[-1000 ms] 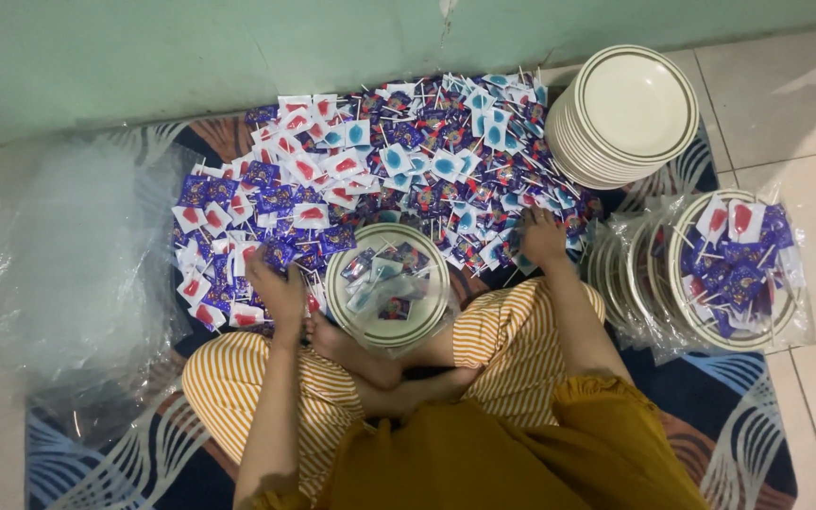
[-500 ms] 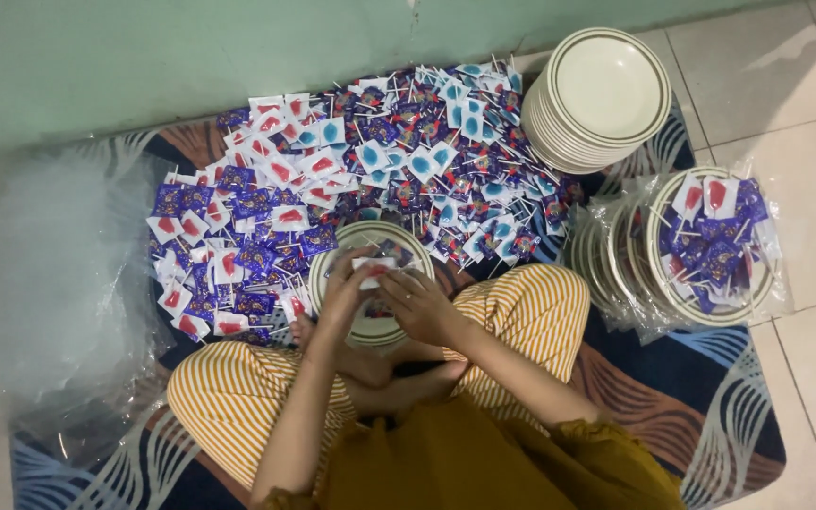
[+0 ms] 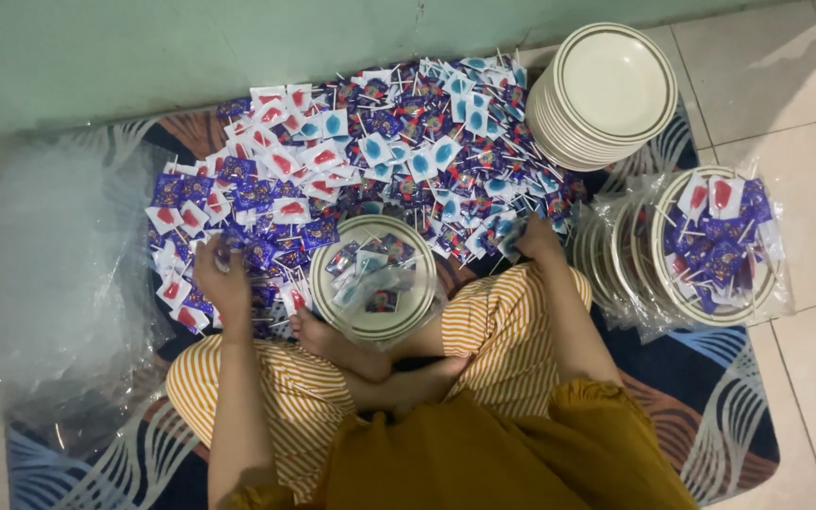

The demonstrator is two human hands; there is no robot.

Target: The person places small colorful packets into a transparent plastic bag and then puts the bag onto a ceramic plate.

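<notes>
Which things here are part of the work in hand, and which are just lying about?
In use:
left hand and right hand, both in the pile of wrapped lollipops
plate by the feet, holding a few lollipops

Lying about:
stack of bare plates
bagged filled plates
clear plastic bags

The heaped candy sachets (image 3: pixel 361 170) are purple, white with red centres and white with blue centres. At two o'clock, the stack of plates (image 3: pixel 606 90) is cream with dark green rim lines. The trousers (image 3: pixel 493 331) — mustard and white stripes. The mat (image 3: pixel 720 397) — navy with pale swirls and rust patches.
</notes>
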